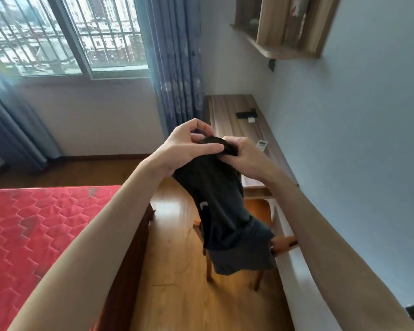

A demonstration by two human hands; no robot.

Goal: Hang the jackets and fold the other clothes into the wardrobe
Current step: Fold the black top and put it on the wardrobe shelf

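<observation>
In the foreground, two bare forearms reach forward over a red bed (pixel 41 235) on the left. Both hands meet at chest height, gripping the bunched top of a dark garment (pixel 215 201). The left hand (pixel 189 144) has fingers curled over the fabric; the right hand (pixel 246 154) pinches it just beside. The garment hangs straight down from the fingers, its long axis vertical, its hem over a wooden chair (pixel 263 211). Beyond stand a table (pixel 227 111), blue curtain (pixel 177 56) and barred window (pixel 65 34). No wardrobe shows.
</observation>
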